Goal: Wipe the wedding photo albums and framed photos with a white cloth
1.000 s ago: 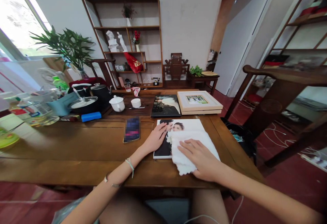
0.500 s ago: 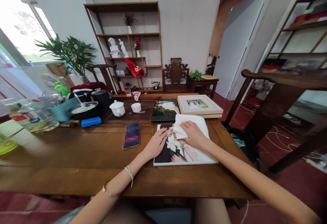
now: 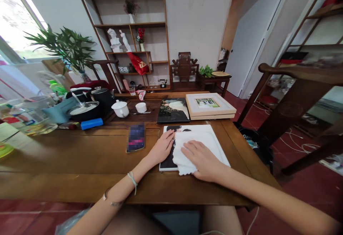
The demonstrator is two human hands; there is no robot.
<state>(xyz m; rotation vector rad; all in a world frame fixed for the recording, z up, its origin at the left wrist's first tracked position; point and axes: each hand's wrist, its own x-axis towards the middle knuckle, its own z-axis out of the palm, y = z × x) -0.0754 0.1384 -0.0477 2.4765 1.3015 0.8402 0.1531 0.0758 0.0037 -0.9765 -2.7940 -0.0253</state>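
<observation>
A photo panel (image 3: 168,161) with a printed picture and white edges lies on the table in front of me. My left hand (image 3: 164,145) rests flat on its left part, fingers stretched out and close together. Over the panel's middle and lower part, my right hand (image 3: 202,158) presses down on a white cloth (image 3: 180,152), its fingers slightly bent over it. The cloth hides much of the picture and hangs a little past the near edge. Left of the panel lies a phone (image 3: 135,138) with a blurred screen.
Behind the panel are a dark photo panel (image 3: 173,109) and stacked light frames (image 3: 210,107). A white lidded cup (image 3: 120,108), a small white bowl (image 3: 140,107), a blue box (image 3: 92,123) and a dark kettle (image 3: 100,99) stand left. A wooden chair (image 3: 292,108) is at right.
My right hand has pulled the white cloth from the panel's upper part down toward the near edge. My left hand stays on the left part. The view has shifted slightly.
</observation>
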